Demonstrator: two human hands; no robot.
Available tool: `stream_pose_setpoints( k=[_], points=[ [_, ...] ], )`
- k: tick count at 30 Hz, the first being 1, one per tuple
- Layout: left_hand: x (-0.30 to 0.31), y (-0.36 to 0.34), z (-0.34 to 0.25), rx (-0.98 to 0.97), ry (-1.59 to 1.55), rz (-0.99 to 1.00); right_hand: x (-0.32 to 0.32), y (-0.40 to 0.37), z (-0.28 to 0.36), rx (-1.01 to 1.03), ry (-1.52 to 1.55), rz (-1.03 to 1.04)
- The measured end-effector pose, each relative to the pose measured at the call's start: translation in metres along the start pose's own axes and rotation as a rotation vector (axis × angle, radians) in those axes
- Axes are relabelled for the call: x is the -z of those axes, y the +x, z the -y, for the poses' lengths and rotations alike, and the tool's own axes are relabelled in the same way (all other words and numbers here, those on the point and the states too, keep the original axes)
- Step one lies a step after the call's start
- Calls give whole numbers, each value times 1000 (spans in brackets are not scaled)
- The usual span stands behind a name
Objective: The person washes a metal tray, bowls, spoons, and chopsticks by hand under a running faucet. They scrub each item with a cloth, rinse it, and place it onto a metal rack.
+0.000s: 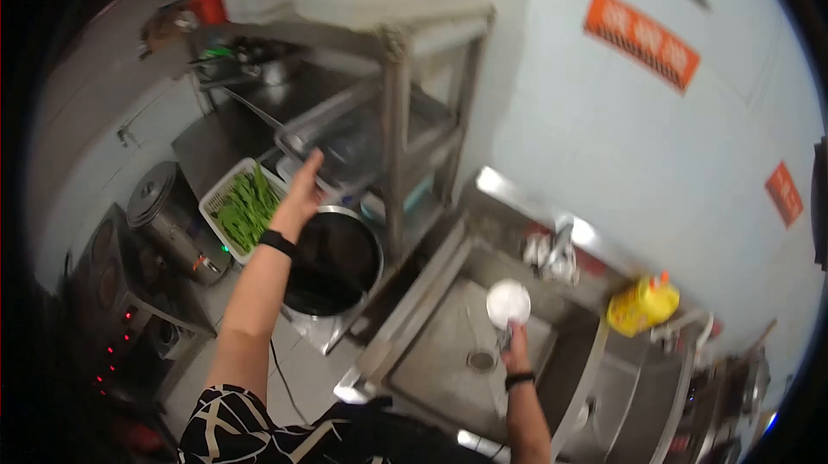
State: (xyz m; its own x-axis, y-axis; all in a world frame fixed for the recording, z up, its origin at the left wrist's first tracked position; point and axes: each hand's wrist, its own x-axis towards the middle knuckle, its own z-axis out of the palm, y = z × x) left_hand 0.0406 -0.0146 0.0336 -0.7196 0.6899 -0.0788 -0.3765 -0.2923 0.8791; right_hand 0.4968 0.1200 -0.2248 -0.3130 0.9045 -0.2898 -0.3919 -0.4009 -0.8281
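My left hand (302,194) reaches out to the near edge of a clear plastic container (349,141) by the metal rack. The thumb points up at its rim; the other fingers are blurred and partly hidden, but the hand appears closed on that edge. Below the forearm stands a large round pot (332,261) with a dark inside. Next to it, a white basket (207,203) holds green leafy vegetables (247,205). Over the steel sink (440,326), my right hand (516,345) is closed on a small white bowl (508,303), gripped at its near side.
A faucet (561,257) rises behind the sink, and a yellow bottle (642,304) stands on the rim to its right. The metal rack (397,119) borders the sink's left. At far left are a steel cylindrical container (168,214) and an appliance with red lights (129,313).
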Motion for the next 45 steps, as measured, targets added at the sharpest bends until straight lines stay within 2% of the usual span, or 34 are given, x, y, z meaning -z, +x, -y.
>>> stream_pose_setpoints(
  k=[1,2,3,4,5,6,7,8,9,10,11,13,15,17,20,22,25,27,28,30,31,33,34,36,38,41,42,44,45],
  points=[
    [-2,-13,-1,10,80,-95,8,-1,-1,-38,-70,25],
    [13,-11,10,-95,60,-213,10,-7,6,-62,-42,33],
    [22,-19,16,-263,86,-308,9,-12,18,-83,-34,-5],
    [4,-44,19,-543,180,-488,11,-10,21,-68,-17,-72],
    [-31,-81,25,-761,164,-516,9,-9,25,-35,-75,-129],
    [-42,-107,46,-772,323,-440,-5,-13,36,-7,-83,-164],
    [-57,-136,71,-659,444,-213,-9,-12,38,-22,-120,-160],
    [-81,-156,98,-544,400,25,-13,-10,40,-36,-158,-149],
    [-100,-172,120,-606,781,276,-16,-9,42,-36,-159,-149],
    [-111,-180,149,-474,714,549,-18,-9,44,-15,-165,-122],
    [-117,-180,189,-361,731,701,-20,-11,46,9,-170,-92],
    [-129,-181,244,-391,887,825,-27,-20,55,14,-133,-72],
    [-144,-182,258,-461,979,863,-30,-29,65,32,-91,-69],
    [-157,-179,271,-605,1086,882,-31,-38,71,121,-231,-25],
    [-171,-174,282,-538,985,930,-31,-45,84,208,-313,1],
    [-182,-169,280,-581,969,928,-31,-43,92,198,-284,-50],
    [-194,-162,276,-522,1023,1015,-26,-29,88,179,-176,-63],
    [-197,-161,274,-617,1149,933,-28,-17,78,115,-28,-71],
    [-197,-160,272,-605,1160,933,-30,-11,72,102,-22,-71],
    [-192,-157,268,-752,1182,715,-35,1,55,56,-21,-136],
    [-190,-157,262,-738,1202,718,-37,3,49,36,-9,-136],
    [-186,-155,253,-696,1167,541,-40,4,40,50,-119,-141],
    [-183,-151,254,-673,1186,546,-44,1,43,24,-111,-147],
    [-168,-149,261,-330,944,694,-42,-17,49,90,-347,-78],
    [-152,-150,270,-297,976,741,-47,-32,63,62,-345,-71],
    [-158,-151,275,-22,701,684,-33,-38,69,48,-279,-59],
    [-161,-152,276,-14,694,685,-23,-42,68,13,-204,-65],
    [-163,-156,282,254,486,694,-3,-50,64,20,-270,-76],
    [-164,-158,283,332,416,705,0,-58,69,-48,-187,-106]
  ],
)
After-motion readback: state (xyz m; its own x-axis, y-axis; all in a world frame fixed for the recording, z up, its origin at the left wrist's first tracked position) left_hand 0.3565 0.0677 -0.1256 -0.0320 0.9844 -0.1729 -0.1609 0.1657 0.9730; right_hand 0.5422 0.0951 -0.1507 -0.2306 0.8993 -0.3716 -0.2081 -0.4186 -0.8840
